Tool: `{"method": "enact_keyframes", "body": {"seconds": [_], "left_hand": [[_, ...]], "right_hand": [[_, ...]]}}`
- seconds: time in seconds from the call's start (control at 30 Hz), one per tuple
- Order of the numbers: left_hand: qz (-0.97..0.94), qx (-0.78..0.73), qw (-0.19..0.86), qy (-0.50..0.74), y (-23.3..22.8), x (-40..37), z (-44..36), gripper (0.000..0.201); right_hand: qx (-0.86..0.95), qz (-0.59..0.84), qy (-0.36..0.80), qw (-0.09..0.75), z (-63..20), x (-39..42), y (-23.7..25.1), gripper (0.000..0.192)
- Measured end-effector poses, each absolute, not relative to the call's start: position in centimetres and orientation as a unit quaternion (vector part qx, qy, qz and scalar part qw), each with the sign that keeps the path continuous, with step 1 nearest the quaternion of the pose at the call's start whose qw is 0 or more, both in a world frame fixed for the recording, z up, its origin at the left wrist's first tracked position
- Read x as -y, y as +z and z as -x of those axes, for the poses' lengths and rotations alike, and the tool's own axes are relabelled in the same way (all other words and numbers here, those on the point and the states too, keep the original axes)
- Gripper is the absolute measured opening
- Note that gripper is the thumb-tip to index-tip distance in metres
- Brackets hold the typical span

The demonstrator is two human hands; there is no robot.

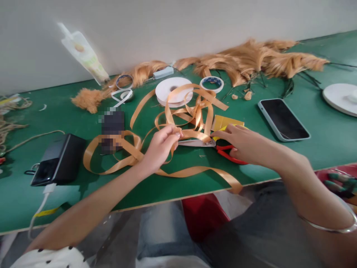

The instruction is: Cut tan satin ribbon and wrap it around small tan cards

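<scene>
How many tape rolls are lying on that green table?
3, maybe more hidden. One large white roll sits behind the ribbon loops, a small patterned roll to its right, and another small roll at left near the wall.

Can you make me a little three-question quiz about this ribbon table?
1. True or false: the left hand pinches the golden ribbon.
2. What does the right hand grip: A) the phone, B) red-handled scissors, C) the tape roll?
3. What colour is the table top?

Key
1. True.
2. B: the red-handled scissors, blades closing on the ribbon. The phone lies apart, screen dark.
3. Green.
</scene>
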State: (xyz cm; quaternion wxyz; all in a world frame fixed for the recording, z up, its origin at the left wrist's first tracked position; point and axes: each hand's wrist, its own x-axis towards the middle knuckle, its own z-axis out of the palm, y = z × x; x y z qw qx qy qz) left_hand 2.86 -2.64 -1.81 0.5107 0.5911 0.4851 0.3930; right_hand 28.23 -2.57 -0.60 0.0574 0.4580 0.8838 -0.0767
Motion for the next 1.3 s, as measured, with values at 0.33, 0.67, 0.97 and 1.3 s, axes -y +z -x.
{"method": "enact_keyframes", "body": {"seconds": [0.33,0.67,0.97,1.3], "left_hand": [[-0.624,-0.478,0.310,0.535,-2.4,2.3,-2.1,0.013],[-0.520,-0.434,0.487,0.552,-2.4,2.3,-2.6,0.017],[-0.502,-0.461,0.455,0.574,-2.5,2.0,-2.4,0.013],[-0.497,-0.465,0.431,0.592,-2.8,2.0,-2.2,0.016]], "right_hand": [[-0.862,-0.500,0.076,0.032,-28.3,2.6,0.5,0.058],[-0.827,-0.549,0.116,-0.029,-31.6,3.1,2.6,0.045],[-0.802,-0.567,-0.092,-0.161,-30.1,3.2,2.4,0.038],[-0.856,-0.504,0.016,-0.116,-29.6,2.2,-0.7,0.042]]}}
